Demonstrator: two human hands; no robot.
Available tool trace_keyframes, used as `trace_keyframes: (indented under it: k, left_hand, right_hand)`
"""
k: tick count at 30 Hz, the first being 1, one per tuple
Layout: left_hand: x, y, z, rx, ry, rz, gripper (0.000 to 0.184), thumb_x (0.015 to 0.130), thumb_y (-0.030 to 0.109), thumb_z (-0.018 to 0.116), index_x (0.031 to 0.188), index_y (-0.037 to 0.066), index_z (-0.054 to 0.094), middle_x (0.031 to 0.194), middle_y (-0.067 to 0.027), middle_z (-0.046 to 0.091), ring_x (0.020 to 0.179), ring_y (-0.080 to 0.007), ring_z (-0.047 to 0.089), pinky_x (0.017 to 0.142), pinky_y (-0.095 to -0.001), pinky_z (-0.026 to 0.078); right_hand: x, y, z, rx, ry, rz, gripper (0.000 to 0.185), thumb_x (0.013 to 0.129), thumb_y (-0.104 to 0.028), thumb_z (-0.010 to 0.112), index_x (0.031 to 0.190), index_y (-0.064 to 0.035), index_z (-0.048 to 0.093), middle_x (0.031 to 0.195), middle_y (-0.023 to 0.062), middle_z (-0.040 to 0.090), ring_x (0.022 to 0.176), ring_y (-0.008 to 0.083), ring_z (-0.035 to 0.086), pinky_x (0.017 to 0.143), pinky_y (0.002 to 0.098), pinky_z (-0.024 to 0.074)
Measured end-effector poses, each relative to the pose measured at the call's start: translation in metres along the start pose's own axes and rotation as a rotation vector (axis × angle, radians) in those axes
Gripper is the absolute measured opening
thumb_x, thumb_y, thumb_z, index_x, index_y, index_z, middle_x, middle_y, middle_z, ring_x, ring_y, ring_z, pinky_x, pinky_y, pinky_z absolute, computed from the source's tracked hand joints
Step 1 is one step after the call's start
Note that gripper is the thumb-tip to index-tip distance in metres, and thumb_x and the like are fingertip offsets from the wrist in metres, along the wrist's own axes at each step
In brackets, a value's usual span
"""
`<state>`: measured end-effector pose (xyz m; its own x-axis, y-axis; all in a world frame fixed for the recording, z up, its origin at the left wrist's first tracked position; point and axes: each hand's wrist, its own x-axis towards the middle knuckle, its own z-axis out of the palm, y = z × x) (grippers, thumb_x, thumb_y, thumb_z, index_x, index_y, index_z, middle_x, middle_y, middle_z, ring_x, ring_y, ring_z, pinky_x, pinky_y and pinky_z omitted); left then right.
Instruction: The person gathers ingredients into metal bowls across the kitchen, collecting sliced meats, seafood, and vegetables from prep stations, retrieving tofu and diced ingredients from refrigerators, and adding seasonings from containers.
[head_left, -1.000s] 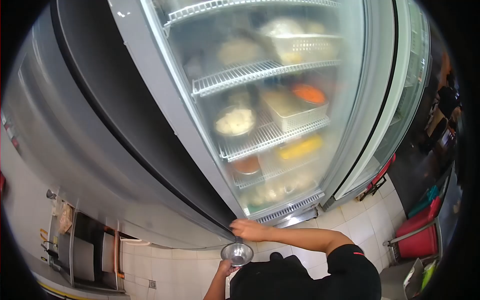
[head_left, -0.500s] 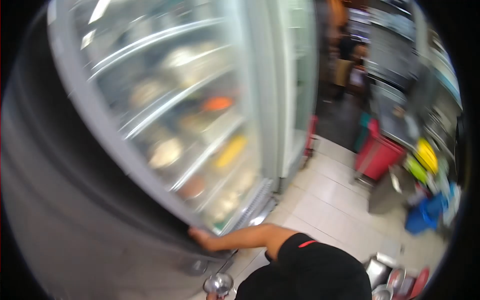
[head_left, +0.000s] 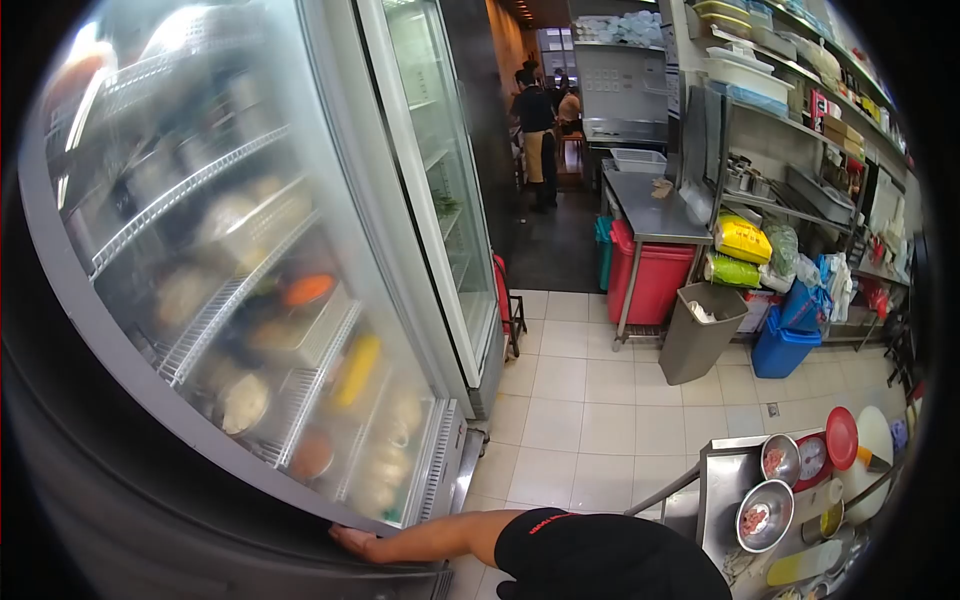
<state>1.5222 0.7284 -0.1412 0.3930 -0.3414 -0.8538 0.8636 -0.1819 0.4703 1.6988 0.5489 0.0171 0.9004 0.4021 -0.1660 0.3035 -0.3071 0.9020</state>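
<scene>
A glass-fronted fridge door [head_left: 400, 400], fogged in places, fills the left side. Behind the glass are wire shelves with an orange item [head_left: 309, 290], a long yellow item [head_left: 358, 370] and a bowl of pale food [head_left: 245, 403]. My right hand [head_left: 355, 543] is at the dark edge of the door near its bottom corner, fingers closed on that edge and partly hidden. My left hand is out of view, and so is the metal bowl.
A steel table [head_left: 655, 205] stands over a red bin [head_left: 640, 285], beside a grey bin [head_left: 703, 330] and a blue bin [head_left: 783, 345]. Metal bowls [head_left: 765, 515] sit on a counter at lower right. A person [head_left: 535, 125] stands in the far passage.
The view has swung to the right, so the fridge appears further left and the kitchen shows. My left hand and its metal bowl have left the view. My right hand remains by the door edge.
</scene>
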Motion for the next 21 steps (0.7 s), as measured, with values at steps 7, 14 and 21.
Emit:
trace_keyframes:
  k: [7, 14, 21]
  left_hand:
    - [0.001, -0.011, -0.012, -0.011, -0.013, -0.019, 0.035, 0.085, 0.008, 0.046, 0.12, 0.004, 0.05, 0.108, -0.0132, 0.06, 0.086, -0.028, 0.064, 0.059, -0.034, 0.057]
    - [0.008, -0.015, -0.024, -0.024, -0.051, -0.02, 0.035, 0.085, 0.007, 0.045, 0.119, 0.004, 0.05, 0.107, -0.013, 0.06, 0.085, -0.0275, 0.064, 0.059, -0.0341, 0.057]
    - [0.033, -0.026, -0.051, 0.018, -0.057, -0.011, 0.035, 0.08, 0.007, 0.05, 0.115, 0.006, 0.054, 0.101, -0.0122, 0.061, 0.086, -0.025, 0.062, 0.059, -0.0363, 0.055]
  right_hand:
    - [-0.047, -0.003, -0.021, 0.171, -0.185, -0.065, 0.046, 0.076, -0.035, 0.059, 0.113, -0.0079, 0.062, 0.116, 0.0135, 0.056, 0.107, 0.0314, 0.048, 0.091, 0.048, 0.0363]
    - [-0.155, -0.04, 0.033, 0.585, 0.399, -0.202, 0.024, 0.076, -0.025, 0.056, 0.084, -0.0095, 0.072, 0.095, 0.0102, 0.061, 0.096, 0.0281, 0.052, 0.084, 0.05, 0.0372]
    - [-0.258, -0.012, 0.023, 1.189, 0.22, -0.002, 0.013, 0.073, -0.018, 0.056, 0.073, -0.0077, 0.063, 0.087, 0.0115, 0.056, 0.089, 0.0268, 0.055, 0.07, 0.0426, 0.0433]
